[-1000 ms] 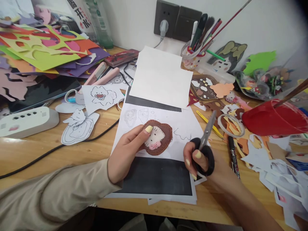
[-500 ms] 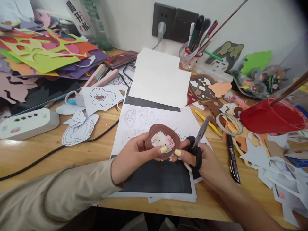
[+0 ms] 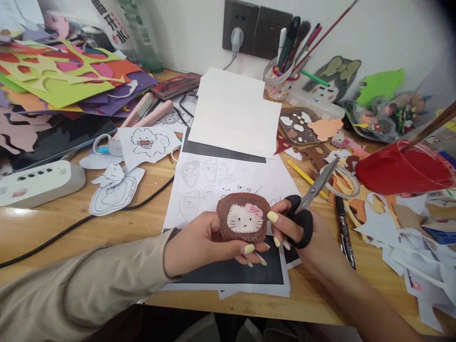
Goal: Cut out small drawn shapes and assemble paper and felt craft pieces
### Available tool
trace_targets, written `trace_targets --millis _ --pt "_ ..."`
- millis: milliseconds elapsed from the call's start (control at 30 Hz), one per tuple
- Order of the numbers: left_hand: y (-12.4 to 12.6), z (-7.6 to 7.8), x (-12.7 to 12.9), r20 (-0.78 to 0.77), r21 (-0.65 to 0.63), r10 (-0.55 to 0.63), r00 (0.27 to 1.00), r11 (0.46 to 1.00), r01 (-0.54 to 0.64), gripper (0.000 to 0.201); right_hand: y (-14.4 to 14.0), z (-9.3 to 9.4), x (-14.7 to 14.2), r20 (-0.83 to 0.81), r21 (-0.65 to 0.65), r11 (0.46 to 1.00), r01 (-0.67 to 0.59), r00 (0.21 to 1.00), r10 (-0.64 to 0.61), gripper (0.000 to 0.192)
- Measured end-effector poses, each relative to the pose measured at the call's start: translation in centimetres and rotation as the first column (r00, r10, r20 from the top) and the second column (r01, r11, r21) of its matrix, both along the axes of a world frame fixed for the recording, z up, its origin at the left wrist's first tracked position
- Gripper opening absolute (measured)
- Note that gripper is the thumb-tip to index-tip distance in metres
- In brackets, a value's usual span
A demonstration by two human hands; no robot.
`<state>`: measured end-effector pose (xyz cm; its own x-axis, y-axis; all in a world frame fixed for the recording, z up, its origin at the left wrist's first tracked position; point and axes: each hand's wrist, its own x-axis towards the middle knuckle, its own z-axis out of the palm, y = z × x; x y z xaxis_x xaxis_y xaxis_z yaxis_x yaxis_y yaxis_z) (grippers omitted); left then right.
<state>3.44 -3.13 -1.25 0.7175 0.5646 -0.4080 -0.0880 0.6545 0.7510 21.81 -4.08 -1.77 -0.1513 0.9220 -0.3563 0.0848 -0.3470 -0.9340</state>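
Now the brown felt patch (image 3: 243, 223) with the white cat face is turned upright toward the camera, lifted off the printed sheet (image 3: 228, 178) it lay against a second ago. The left hand (image 3: 210, 242) grips it from below, fingers curled under its lower edge. The right hand (image 3: 302, 232) has come in close, thumb tip touching the patch's right edge, while its fingers stay closed through the loops of the black scissors (image 3: 308, 209), blades angled up and away, nearly shut. Both hands hover above the table (image 3: 71, 228), near a black marker (image 3: 344, 230).
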Motion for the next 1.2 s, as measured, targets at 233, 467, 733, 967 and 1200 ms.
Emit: trace_targets --millis 233,467,733,967,1200 --pt "0.1 -0.2 0.0 0.013 0.016 0.016 1.0 1.0 -0.016 0.015 0.0 0.9 -0.2 -0.017 -0.05 0.999 -0.005 1.0 0.004 0.012" --pt "0.4 -0.5 -0.2 0.006 0.099 0.006 1.0 0.995 -0.007 0.025 0.1 0.9 -0.1 -0.007 -0.035 0.999 0.0 1.0 0.0 0.01" --pt "0.2 -1.1 -0.4 0.066 0.087 0.022 0.998 0.996 -0.028 0.025 0.0 0.7 -0.1 0.02 -0.029 1.0 0.011 1.0 -0.01 0.01" --pt "0.6 -1.3 -0.2 -0.051 0.093 0.164 0.985 0.983 -0.158 0.022 0.3 0.3 -0.3 0.022 0.053 0.981 0.186 0.982 -0.187 0.013" --pt "0.6 -1.3 -0.3 -0.119 0.117 0.141 0.983 0.985 -0.127 0.019 0.5 -0.1 -0.2 -0.087 0.067 0.963 0.26 0.963 -0.254 0.017"
